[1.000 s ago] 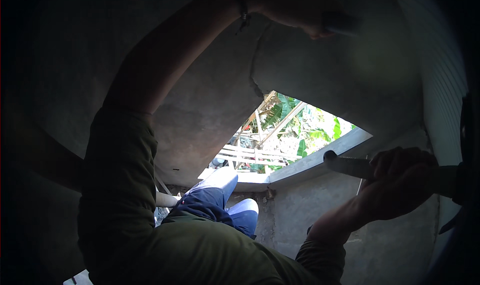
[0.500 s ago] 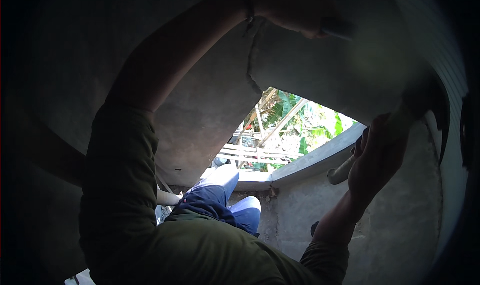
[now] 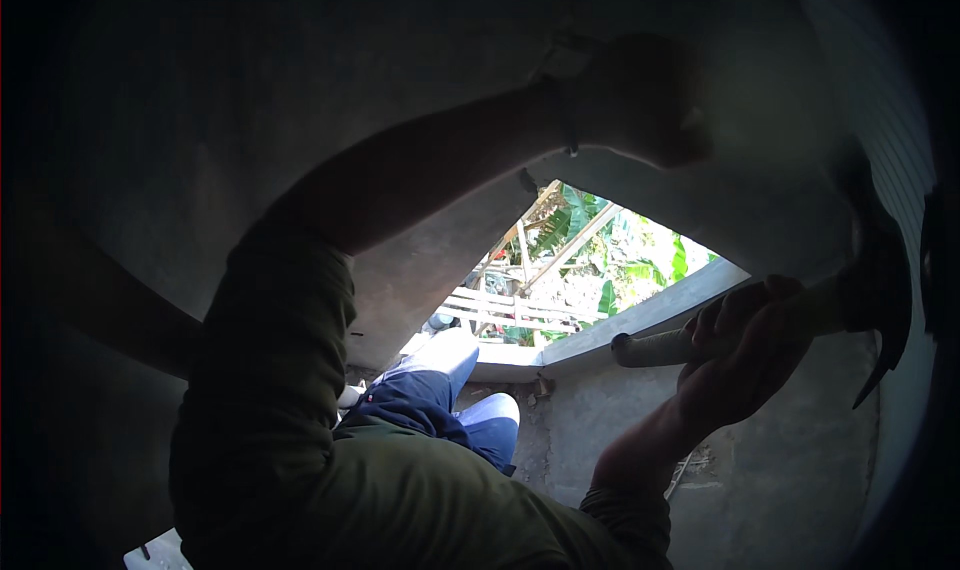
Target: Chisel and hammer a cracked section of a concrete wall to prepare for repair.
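At right, hammer (image 3: 828,308): in my right hand (image 3: 745,355), head (image 3: 885,275) farther right.
Right fingers (image 3: 738,308): wrapped around its handle (image 3: 652,350).
Left hand (image 3: 640,105): left of the hammer's head, shadowed; finger state I cannot tell.

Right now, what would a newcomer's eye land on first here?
First, the bright opening near the middle, showing green leaves and pale poles amid dim surroundings. Next, the claw hammer at the right, gripped by its handle in the right hand. Above the opening, the left hand is raised in shadow.
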Tool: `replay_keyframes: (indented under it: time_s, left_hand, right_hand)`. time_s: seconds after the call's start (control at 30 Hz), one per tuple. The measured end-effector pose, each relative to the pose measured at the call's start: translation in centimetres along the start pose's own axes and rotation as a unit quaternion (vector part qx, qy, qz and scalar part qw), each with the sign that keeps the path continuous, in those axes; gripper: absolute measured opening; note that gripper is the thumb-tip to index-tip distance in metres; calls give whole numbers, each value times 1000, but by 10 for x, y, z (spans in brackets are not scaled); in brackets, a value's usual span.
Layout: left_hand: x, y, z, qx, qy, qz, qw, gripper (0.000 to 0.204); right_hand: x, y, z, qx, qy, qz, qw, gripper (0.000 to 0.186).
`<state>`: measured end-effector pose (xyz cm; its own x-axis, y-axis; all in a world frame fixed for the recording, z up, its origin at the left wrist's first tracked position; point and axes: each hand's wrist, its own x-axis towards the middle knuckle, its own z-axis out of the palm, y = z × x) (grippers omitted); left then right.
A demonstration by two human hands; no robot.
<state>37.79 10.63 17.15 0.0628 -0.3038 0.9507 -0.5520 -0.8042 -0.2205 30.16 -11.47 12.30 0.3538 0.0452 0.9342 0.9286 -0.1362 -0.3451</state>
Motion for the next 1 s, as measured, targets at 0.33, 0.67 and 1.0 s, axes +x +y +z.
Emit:
replay_keyframes:
  time_s: [0.33, 0.67, 1.0]
  left_hand:
    - [-35, 16, 22, 36, 85, 5, 996, 27]
    - [-26, 4, 16, 64, 38, -32, 997, 27]
    - [-27, 2, 14, 45, 101, 3, 994, 23]
  right_hand:
    - [-38, 10, 8, 149, 48, 103, 982, 42]
    - [-39, 11, 7, 120, 40, 110, 986, 41]
    - [-38, 3, 4, 78, 37, 48, 995, 45]
